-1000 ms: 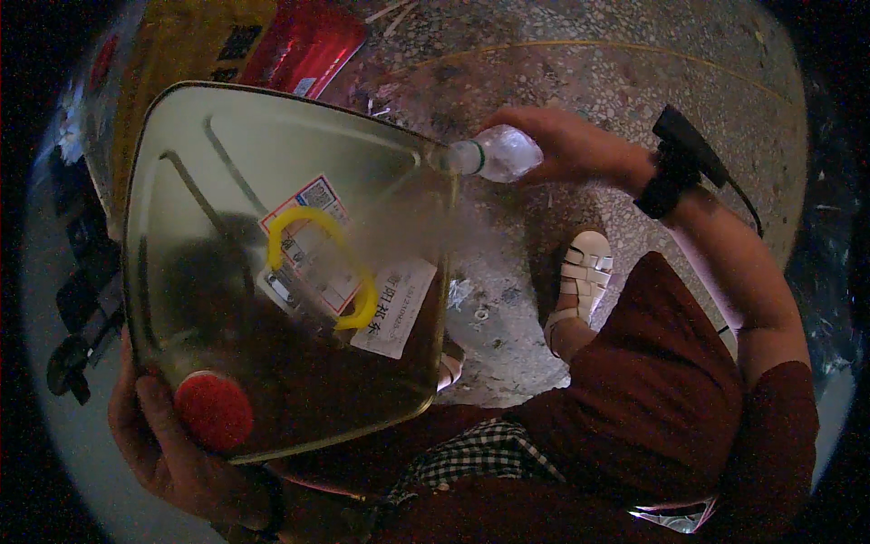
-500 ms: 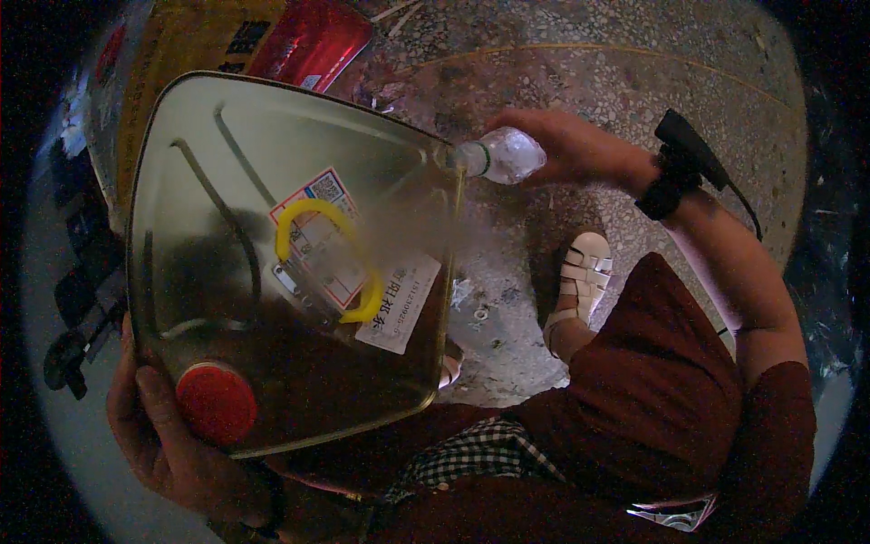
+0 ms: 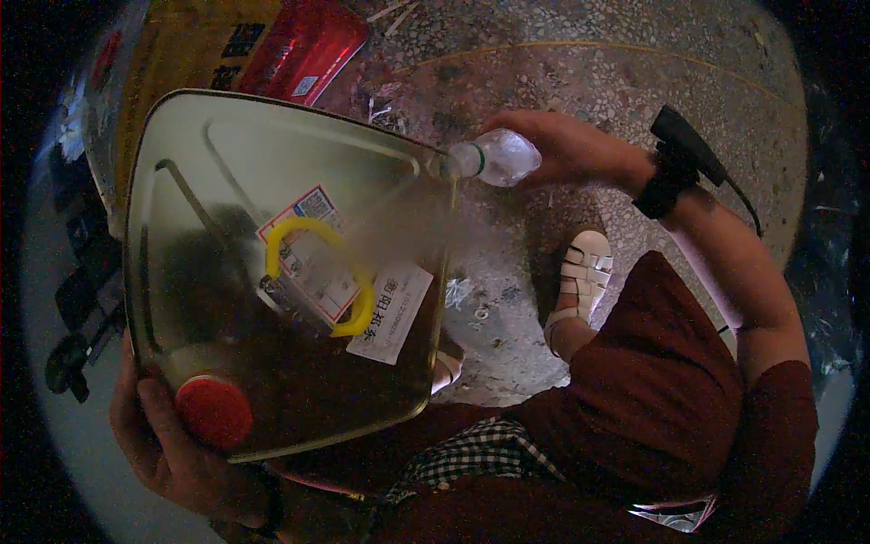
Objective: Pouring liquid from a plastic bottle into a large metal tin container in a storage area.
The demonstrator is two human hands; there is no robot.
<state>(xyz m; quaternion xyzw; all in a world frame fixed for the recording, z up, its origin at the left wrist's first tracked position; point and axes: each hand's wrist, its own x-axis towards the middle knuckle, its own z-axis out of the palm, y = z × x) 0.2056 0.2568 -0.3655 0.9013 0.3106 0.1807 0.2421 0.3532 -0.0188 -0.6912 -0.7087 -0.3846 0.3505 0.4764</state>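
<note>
"Where was the tin [image 3: 290, 372]?"

"Between the two hands. The left hand [image 3: 186, 462] gripped its lower left corner, just beside the red cap [image 3: 213, 411]. The right hand [image 3: 566, 140] was wrapped round a clear bottle [image 3: 507, 156], its neck up against the tin's right edge."

"What worried you?"

"The left hand seemed to have only a corner, so a heavy tin could have twisted loose. Neither hand was on the yellow handle [image 3: 360, 313]."

"And the bottle?"

"I couldn't tell whether its mouth sat in an opening. A small tilt by either hand could have parted them and, with liquid inside, wet the floor [image 3: 489, 72] beyond the right hand. Squeezing too hard might have buckled the plastic."
</note>
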